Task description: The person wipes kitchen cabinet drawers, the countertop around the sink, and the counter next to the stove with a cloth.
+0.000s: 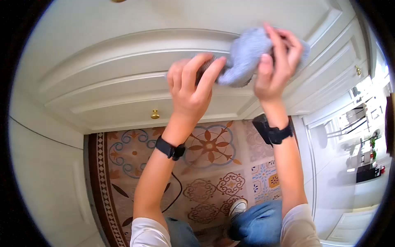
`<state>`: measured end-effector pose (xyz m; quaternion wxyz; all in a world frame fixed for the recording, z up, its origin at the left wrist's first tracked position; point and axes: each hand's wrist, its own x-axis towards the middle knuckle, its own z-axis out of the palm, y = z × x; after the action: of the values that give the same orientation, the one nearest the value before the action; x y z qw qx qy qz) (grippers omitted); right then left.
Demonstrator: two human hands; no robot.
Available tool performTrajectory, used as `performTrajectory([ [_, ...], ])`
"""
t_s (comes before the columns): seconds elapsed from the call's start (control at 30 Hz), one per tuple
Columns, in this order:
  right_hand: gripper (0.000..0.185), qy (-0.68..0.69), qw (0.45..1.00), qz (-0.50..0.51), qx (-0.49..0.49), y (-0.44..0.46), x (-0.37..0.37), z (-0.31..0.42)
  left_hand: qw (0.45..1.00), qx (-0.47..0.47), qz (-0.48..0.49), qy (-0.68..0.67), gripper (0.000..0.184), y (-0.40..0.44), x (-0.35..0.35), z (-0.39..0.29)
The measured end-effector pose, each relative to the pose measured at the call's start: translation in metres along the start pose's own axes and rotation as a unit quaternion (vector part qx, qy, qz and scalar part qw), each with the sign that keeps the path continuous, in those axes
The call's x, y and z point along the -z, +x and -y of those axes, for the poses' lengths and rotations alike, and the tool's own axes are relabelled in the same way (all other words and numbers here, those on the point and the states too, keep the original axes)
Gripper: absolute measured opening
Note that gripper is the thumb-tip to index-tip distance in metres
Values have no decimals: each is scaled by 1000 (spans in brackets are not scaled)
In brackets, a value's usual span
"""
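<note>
A grey-blue cloth (249, 49) is stretched between my two hands in front of the white cabinet doors (135, 61). My left hand (192, 82) has its fingers curled around the darker, bunched end of the cloth. At the wider end, my right hand (277, 68) grips the cloth between thumb and fingers, slightly blurred. A black band sits on each wrist. Part of the cloth is hidden behind the fingers of both hands.
Brass knobs (154, 114) stick out from the cabinet fronts. Below lies a patterned tile floor (210, 146) with a thin black cable (179, 193) and a shoe (238, 206). White cabinets continue at the right, beyond which is a bright room with furniture.
</note>
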<state>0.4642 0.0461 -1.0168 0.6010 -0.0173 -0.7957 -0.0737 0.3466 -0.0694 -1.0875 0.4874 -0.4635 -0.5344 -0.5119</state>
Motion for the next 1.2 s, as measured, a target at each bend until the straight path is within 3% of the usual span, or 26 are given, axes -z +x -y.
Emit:
performTrajectory([
  [0.1,52,-73,992,-67,-75,1,2,-6,997,41,-52,31,31,8,-15,-6],
  [0.13,54,-110,987,-15,-117,-1,6,4,998,45,-26,30,33,1,-20,-7],
  [0.33,61,12,981,72,-182,-48,-20,31,993,21,91,-69,47,-39,-23,-11],
  [0.43,63,5,981,37,-188,-44,-33,34,992,-55,108,24,50,-32,2,13],
  [0.57,77,0,983,-50,-178,-16,-67,57,986,-30,139,85,52,-14,45,44],
  [0.67,82,19,988,-41,-148,-1,-91,84,984,-14,129,124,49,-13,71,68],
  [0.77,78,11,994,23,-103,-5,-113,114,982,97,53,152,42,-34,85,96],
  [0.87,75,42,986,140,-80,-3,-115,132,953,291,41,70,32,-42,95,106],
  [0.97,72,79,980,177,-40,1,-102,128,943,328,29,51,27,-35,88,90],
  [1.07,72,63,985,153,-43,5,-82,117,966,243,-12,90,28,-25,76,81],
  [1.17,76,73,996,7,-58,21,-68,87,981,173,21,84,30,3,68,59],
  [1.2,77,102,992,-47,-61,30,-62,77,983,154,73,62,40,9,65,54],
])
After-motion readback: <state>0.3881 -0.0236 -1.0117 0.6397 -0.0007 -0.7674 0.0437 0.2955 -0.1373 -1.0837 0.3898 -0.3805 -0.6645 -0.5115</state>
